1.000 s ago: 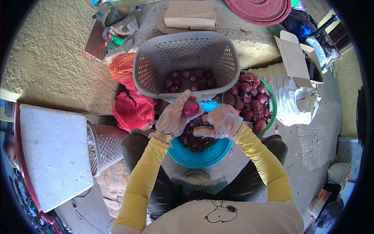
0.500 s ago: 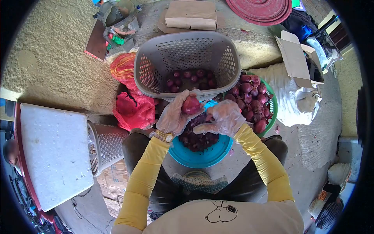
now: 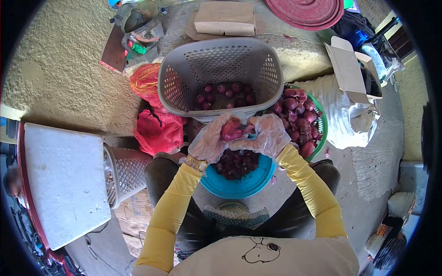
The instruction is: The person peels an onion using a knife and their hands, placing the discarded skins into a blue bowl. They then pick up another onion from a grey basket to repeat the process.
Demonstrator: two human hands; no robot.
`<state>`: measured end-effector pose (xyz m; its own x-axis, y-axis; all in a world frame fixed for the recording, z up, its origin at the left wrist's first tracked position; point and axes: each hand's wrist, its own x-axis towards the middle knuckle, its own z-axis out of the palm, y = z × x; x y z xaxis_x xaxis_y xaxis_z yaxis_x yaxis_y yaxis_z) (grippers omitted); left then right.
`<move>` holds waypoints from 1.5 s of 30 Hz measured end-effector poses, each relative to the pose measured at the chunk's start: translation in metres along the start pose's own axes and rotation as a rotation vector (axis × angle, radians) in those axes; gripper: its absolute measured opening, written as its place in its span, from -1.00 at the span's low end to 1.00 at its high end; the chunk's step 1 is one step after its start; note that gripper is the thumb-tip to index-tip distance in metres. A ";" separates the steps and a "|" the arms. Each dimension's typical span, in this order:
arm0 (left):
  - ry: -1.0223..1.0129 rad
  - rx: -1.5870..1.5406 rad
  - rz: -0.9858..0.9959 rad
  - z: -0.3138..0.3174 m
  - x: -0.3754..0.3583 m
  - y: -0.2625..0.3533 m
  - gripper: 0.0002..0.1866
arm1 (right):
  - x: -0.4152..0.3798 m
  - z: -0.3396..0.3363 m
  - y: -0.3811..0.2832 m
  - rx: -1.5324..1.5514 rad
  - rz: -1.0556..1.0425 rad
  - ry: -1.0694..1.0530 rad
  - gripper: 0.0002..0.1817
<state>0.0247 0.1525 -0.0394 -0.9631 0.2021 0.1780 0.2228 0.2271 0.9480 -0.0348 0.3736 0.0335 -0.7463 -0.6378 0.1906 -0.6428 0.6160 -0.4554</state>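
In a clear plastic glove, my left hand is closed round a red onion, held above the blue basin. My gloved right hand is against the onion's right side, its fingertips drawn together there; what they pinch is hidden. Dark red onion skins lie in the basin below both hands. Just beyond the hands stands a grey plastic basket with several red onions at its bottom. To the right, a green basket is heaped with red onions and loose skins.
Red mesh sacks lie left of the grey basket. Further left are a white board and a second lattice basket. A white sack and an open carton stand at right. A flat cardboard box is behind.
My right hand has come up and in to meet the onion. My left hand has turned the onion and shifted slightly right, so the two hands are now together.
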 end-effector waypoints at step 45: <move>0.222 -0.848 -0.458 0.009 0.008 0.031 -0.68 | 0.001 0.001 0.000 -0.037 -0.016 -0.021 -0.30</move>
<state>0.0250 0.1696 -0.0104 -0.9551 0.0625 -0.2897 -0.2769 -0.5368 0.7970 -0.0357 0.3726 0.0331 -0.7326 -0.6566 0.1791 -0.6605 0.6225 -0.4198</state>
